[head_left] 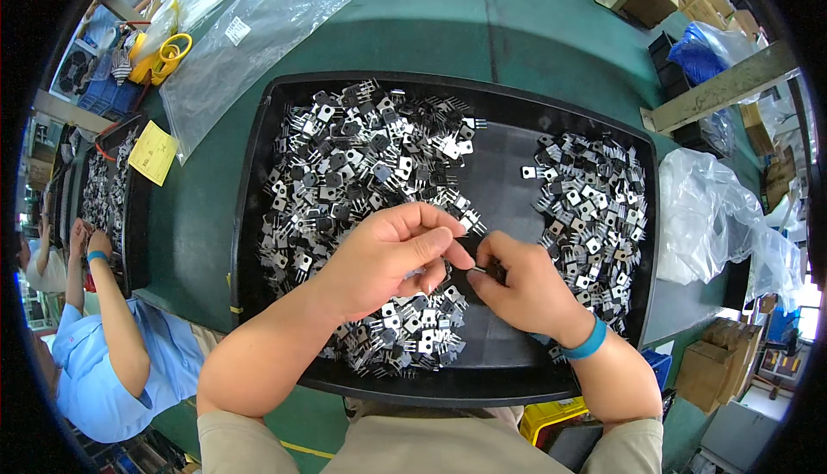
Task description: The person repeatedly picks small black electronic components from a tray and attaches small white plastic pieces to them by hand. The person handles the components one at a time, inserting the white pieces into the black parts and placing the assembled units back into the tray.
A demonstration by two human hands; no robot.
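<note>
Midway over the black tray (508, 346), the right hand (536, 283) pinches a small component (476, 270); the left hand (392, 254) has a narrow grip, contents unclear. Single-piece handling seems in hand; the next move likely needs delicacy.

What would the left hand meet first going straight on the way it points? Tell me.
Most likely the right hand, close ahead of the left hand; depth is unclear, so they may already touch.
</note>
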